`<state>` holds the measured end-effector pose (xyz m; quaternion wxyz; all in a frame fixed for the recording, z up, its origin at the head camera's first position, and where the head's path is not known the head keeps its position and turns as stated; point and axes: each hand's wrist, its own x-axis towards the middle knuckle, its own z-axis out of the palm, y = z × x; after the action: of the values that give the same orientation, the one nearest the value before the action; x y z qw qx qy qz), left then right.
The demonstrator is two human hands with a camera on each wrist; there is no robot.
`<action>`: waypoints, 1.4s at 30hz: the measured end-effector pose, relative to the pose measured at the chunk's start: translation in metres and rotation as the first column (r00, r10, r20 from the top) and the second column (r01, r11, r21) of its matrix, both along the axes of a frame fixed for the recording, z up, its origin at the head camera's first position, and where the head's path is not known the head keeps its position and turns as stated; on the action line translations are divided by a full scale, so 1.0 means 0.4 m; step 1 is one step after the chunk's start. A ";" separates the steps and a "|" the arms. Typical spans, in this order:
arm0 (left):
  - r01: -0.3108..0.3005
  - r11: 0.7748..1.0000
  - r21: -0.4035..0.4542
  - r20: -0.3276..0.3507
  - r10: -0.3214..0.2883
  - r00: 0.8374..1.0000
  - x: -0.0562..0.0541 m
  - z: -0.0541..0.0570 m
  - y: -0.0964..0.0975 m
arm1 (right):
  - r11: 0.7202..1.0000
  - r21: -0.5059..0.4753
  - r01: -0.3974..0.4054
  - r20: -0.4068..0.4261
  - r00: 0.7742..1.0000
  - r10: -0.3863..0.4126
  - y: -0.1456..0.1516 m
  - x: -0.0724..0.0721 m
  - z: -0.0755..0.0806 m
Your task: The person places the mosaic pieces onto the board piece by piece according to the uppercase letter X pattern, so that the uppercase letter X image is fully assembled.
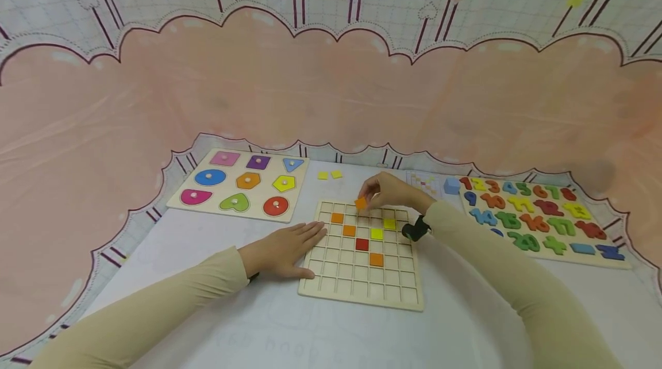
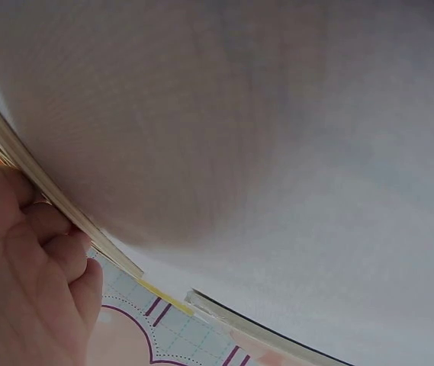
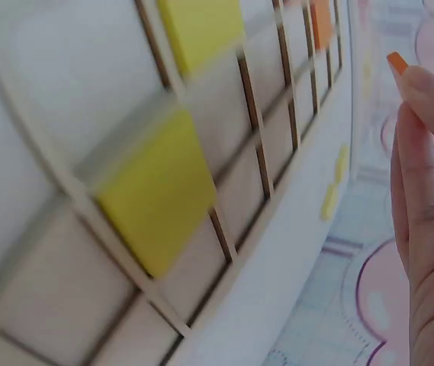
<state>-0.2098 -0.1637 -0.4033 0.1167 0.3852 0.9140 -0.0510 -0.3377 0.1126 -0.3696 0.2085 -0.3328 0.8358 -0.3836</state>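
Note:
A wooden grid board (image 1: pixel 357 295) lies on the white table. Along one diagonal of its cells lie several orange tiles (image 1: pixel 376 260) and a red tile (image 1: pixel 362 244), with two yellow tiles (image 1: pixel 389 223) branching toward the upper right. My right hand (image 1: pixel 389 189) is over the board's far edge and pinches an orange square tile (image 1: pixel 360 203) between thumb and fingers; the right wrist view shows this tile (image 3: pixel 397 64) edge-on. My left hand (image 1: pixel 283 249) rests palm down at the board's left edge, fingers extended and touching it.
Two loose yellow tiles (image 1: pixel 330 175) lie beyond the board. A shape puzzle (image 1: pixel 264 202) with knobbed pieces is at the back left. To the right are a printed pattern card (image 1: pixel 424 183), a blue cube (image 1: pixel 451 185) and a number puzzle (image 1: pixel 543 219). A patterned curtain (image 1: pixel 310 87) stands behind.

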 end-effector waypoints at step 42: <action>0.016 1.000 0.007 -0.009 -0.016 1.000 -0.006 -0.004 -0.002 | 0.989 0.147 -0.032 0.082 0.996 0.020 0.143 0.274 -0.083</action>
<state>-0.2122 -0.1644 -0.4049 0.1107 0.3927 0.9116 -0.0505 -0.2281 0.1698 -0.4027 0.2711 -0.3115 0.8486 -0.3307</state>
